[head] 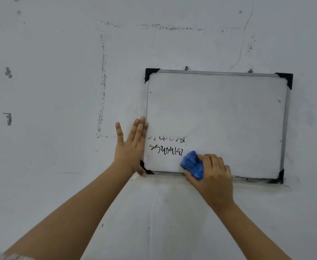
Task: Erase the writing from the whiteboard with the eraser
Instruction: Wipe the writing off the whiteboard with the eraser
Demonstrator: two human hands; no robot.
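Observation:
A small whiteboard [229, 113] with a metal frame and black corners hangs on the wall. Two lines of black writing [166, 146] sit at its lower left; the upper line is partly smeared away. My right hand [213, 175] grips a blue eraser [192, 165] pressed against the board's lower edge, just right of the writing. My left hand [133, 145] lies flat with straight fingers against the board's left frame edge and the wall.
The white wall [60, 91] around the board carries grey scuffs, tape residue lines and a crack. Two screws [186, 68] hold the board's top edge.

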